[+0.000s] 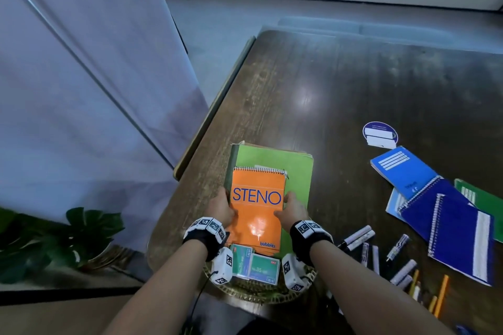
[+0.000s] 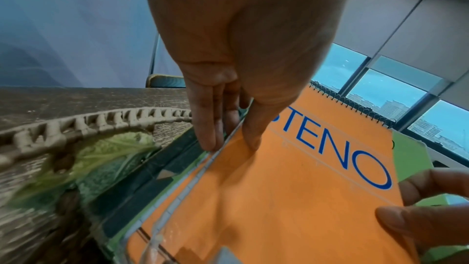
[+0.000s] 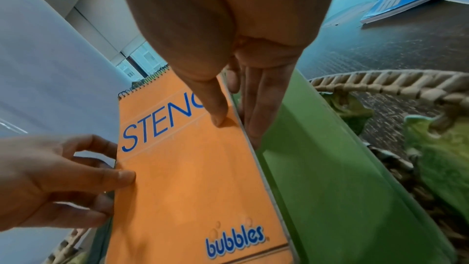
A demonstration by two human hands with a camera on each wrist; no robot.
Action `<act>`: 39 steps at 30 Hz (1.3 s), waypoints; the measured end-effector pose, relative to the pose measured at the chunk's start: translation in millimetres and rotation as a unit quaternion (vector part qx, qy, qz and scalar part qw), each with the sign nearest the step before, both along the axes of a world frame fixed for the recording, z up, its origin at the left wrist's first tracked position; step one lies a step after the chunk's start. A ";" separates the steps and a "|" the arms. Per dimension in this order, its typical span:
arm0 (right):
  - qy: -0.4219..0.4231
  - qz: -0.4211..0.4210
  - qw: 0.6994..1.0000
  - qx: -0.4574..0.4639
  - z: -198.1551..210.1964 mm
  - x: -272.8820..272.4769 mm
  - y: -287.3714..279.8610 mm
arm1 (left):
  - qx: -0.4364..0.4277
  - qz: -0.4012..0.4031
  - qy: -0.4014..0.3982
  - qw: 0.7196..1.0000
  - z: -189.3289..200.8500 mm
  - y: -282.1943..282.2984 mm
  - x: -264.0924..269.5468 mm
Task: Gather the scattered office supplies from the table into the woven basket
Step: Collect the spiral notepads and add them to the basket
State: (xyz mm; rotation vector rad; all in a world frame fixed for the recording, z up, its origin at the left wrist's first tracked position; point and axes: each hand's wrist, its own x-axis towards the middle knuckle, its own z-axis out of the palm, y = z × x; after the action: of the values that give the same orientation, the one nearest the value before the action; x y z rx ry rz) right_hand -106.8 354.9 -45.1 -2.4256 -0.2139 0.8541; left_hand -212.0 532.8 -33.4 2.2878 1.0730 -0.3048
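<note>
Dim, bluish light; ceiling glare on the table (image 1: 304, 100); wrist views blur and warp at their edges.

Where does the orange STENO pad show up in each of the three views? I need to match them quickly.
Head: orange STENO pad at lower centre, held at its side edges by the left hand and right hand.
Left wrist: fills the lower right.
Right wrist: centre to bottom.
Shared landmark: the green folder behind the pad.

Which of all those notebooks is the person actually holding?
The orange notebook marked STENO, held at its side edges by the left hand and right hand. The blue notebooks lie untouched on the table.
</note>
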 end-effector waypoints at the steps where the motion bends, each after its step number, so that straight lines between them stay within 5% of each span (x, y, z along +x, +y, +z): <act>1: -0.003 -0.002 1.000 -0.011 0.2 -2.2 1.1 | 0.003 0.004 0.001 1.000 -0.7 -0.4 0.3; 13: -0.009 0.096 0.992 -0.080 -7.8 -4.9 2.6 | 0.029 0.001 0.021 0.999 -6.5 -4.9 -2.5; 23: 0.021 0.159 0.984 -0.075 4.4 11.8 -16.7 | 0.094 -0.137 0.165 0.972 24.3 -9.5 19.2; 32: -0.006 0.050 0.999 -0.017 23.0 62.2 -89.9 | -0.051 -0.262 0.058 0.962 26.3 -96.8 101.3; 39: -0.022 -0.064 0.997 -0.024 26.0 118.3 -212.6 | -0.047 -0.326 -0.013 0.944 22.5 -197.4 181.3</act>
State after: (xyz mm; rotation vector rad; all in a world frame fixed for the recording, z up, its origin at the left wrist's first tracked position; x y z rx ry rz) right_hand 11.6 142.3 -19.1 -2.4751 -0.0526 0.7574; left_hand -30.8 335.4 -10.9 2.4865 0.2434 -0.5674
